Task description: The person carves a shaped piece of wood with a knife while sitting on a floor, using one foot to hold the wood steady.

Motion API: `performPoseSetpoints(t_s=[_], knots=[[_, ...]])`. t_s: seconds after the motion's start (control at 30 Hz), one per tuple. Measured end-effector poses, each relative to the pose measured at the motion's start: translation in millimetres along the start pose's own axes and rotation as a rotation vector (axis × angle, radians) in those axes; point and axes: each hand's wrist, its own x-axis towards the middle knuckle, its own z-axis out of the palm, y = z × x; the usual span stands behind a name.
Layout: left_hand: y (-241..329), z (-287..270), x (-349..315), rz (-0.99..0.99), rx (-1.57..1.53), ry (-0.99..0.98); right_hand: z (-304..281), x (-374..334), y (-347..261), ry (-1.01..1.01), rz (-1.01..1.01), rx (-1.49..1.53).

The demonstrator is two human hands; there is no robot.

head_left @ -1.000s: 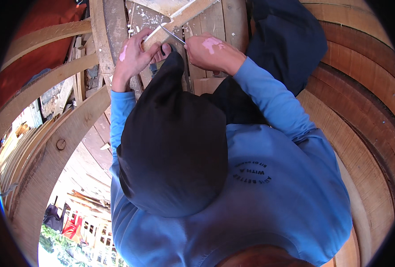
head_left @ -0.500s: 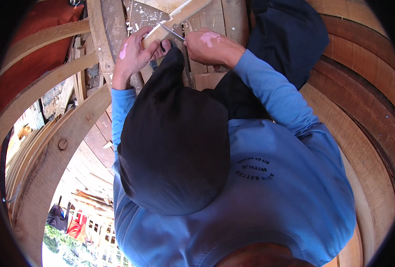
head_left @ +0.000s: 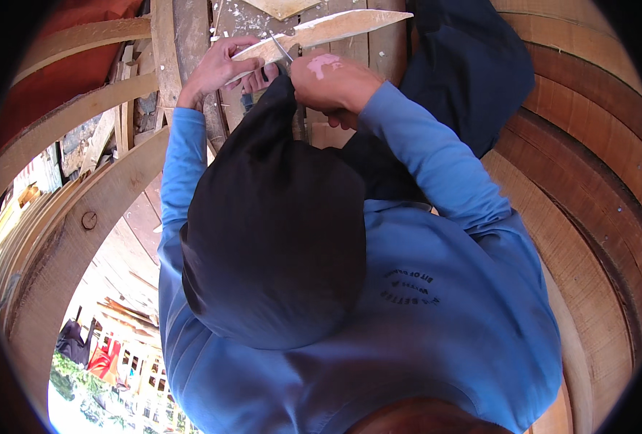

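Note:
A long pale piece of wood [head_left: 350, 27], tapering to a point at its right end, lies slantwise in front of me. My left hand [head_left: 223, 71] grips its left end, thumb on the near side and fingers over the far side. My right hand [head_left: 332, 81] is closed round a knife, whose handle is hidden in the fist. The thin knife blade [head_left: 281, 49] points up and left and meets the wood at its middle. My dark-trousered knee [head_left: 281, 108] rises just below, and toes [head_left: 269, 74] show beside it.
Wood shavings [head_left: 238, 16] litter the plank floor [head_left: 339, 50]. Another pale board [head_left: 285, 6] lies at the far edge. Curved timber ribs [head_left: 82, 210] stand on the left, with a red sheet [head_left: 60, 43] behind them. Stacked curved planks [head_left: 574, 108] line the right side.
The wooden piece has swung to lie flatter, its pointed right end now in view. My right hand and knife have shifted slightly left; my left hand has moved slightly up.

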Motion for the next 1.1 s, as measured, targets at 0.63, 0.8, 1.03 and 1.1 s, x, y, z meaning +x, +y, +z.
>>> performPoseSetpoints(t_s=[0.63,0.8,1.03,1.1], knots=[[-2.4,-14.8,31.6,-0.001,0.039,-0.007,29.4,49.5,10.9,0.367,-0.166,-0.241],[-2.0,-15.8,32.7,-0.007,-0.009,0.010,33.2,47.3,9.3,0.437,-0.280,-0.412],[1.7,-20.2,36.5,-0.049,0.069,0.014,25.4,46.8,-3.7,0.367,-0.148,-0.233],[8.0,-19.5,36.4,-0.044,0.087,0.011,24.2,50.9,-2.5,0.346,-0.144,-0.270]])
